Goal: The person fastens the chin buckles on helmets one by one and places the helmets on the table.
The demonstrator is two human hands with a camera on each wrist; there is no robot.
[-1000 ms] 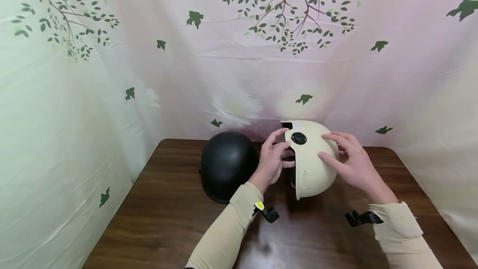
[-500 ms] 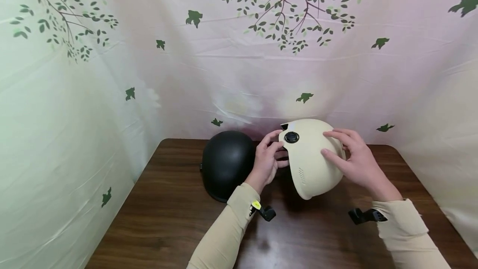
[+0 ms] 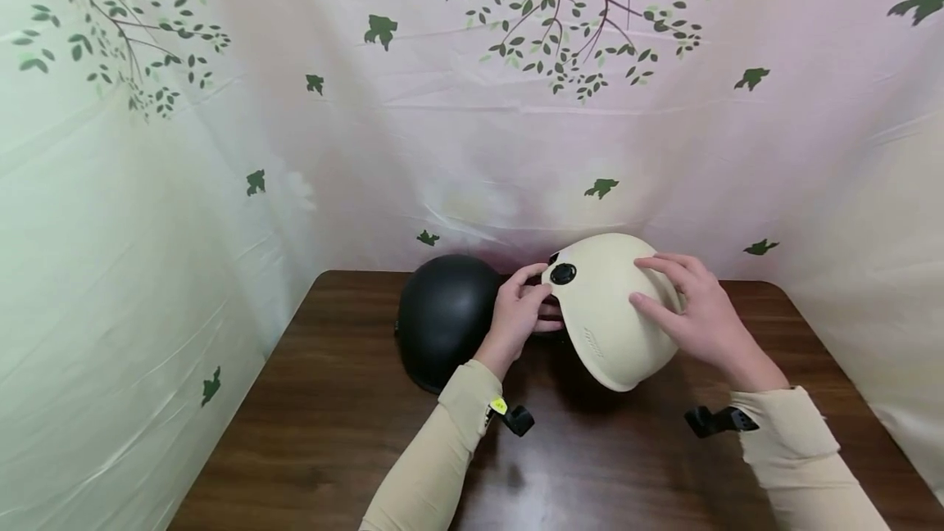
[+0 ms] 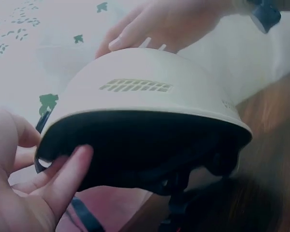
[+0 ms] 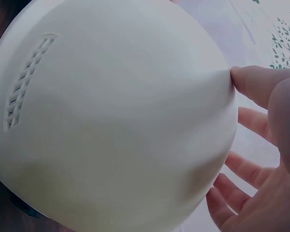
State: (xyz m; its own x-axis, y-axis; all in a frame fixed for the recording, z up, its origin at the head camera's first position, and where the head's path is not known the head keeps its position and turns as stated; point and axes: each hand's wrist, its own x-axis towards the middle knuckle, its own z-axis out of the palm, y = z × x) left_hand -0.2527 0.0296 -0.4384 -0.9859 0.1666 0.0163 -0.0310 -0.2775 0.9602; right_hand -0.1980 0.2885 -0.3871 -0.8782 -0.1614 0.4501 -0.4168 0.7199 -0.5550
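A cream hard-shell helmet (image 3: 615, 301) is tilted over the back of the table, open side toward the left and down. My left hand (image 3: 512, 318) grips its left edge beside a round black knob (image 3: 564, 274). In the left wrist view, the left thumb reaches under the rim, where the dark inside and a hanging black strap (image 4: 179, 205) show. Across the crown my right hand (image 3: 696, 318) holds the shell with thumb and fingertips spread. The right wrist view shows those fingertips against the smooth dome, with a slotted vent (image 5: 29, 82) on the far side.
A matte black helmet (image 3: 450, 318) sits just left of the cream one, close to my left hand. Both are on a dark wooden table (image 3: 310, 449). A pale curtain (image 3: 472, 146) printed with leaves and birds hangs behind and along both sides.
The cream helmet has turned between my hands: its knob has moved left and its front rim now swings rightward and down. My left hand has shifted slightly left with it.
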